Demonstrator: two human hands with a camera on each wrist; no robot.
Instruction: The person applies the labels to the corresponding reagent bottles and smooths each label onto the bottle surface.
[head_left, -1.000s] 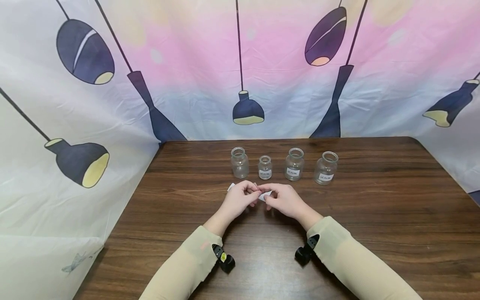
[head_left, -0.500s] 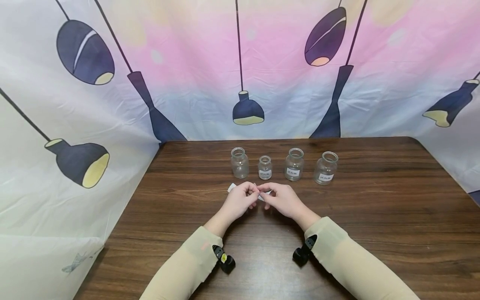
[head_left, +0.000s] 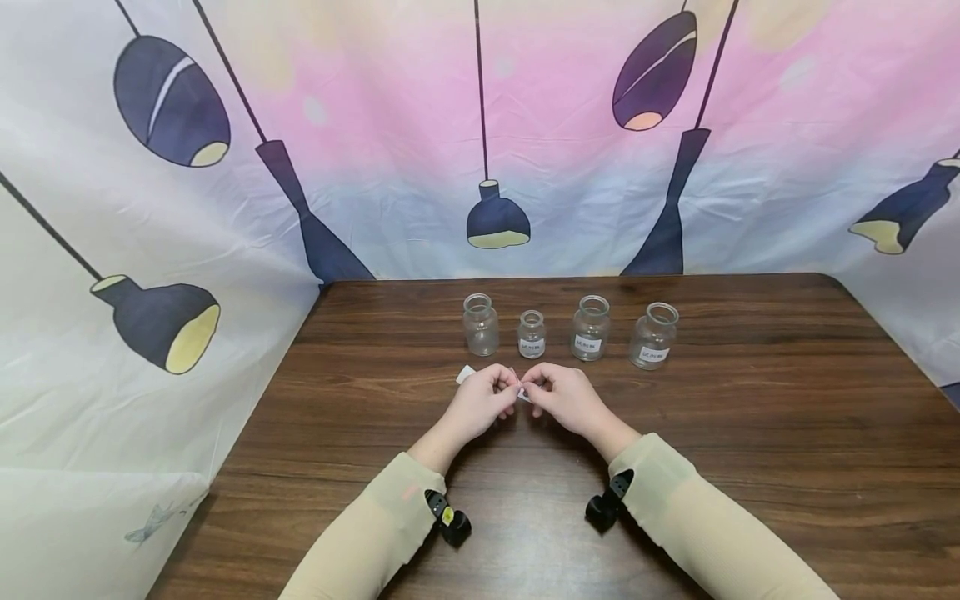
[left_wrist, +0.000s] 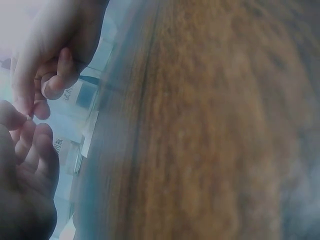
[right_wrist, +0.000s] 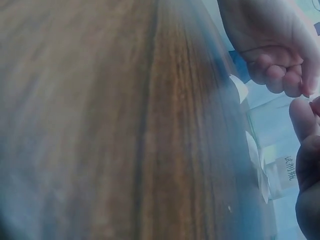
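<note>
My left hand (head_left: 477, 402) and right hand (head_left: 570, 398) meet over the middle of the table, thumbs and index fingertips pinched together at one spot. A small white label shows as a sliver at the pinch, mostly hidden by the fingertips. Below and between the hands there is white paper (head_left: 523, 395), and another white paper piece (head_left: 465, 374) sticks out past the left hand. From the right wrist, curled white paper (right_wrist: 255, 150) lies on the wood near the hands. In the left wrist view, the right hand (left_wrist: 60, 45) comes down from above to touch the left fingertips (left_wrist: 45, 131).
Several clear glass jars stand in a row behind the hands. The leftmost jar (head_left: 481, 329) shows no label; the small jar (head_left: 532, 330), the third jar (head_left: 592, 325) and the rightmost jar (head_left: 654, 333) bear white labels. A printed cloth (head_left: 420, 150) hangs behind the brown table (head_left: 787, 433).
The right hand has shifted slightly left, closer to the left hand, and less of the white paper between them shows. The left hand and the jars stay in place.
</note>
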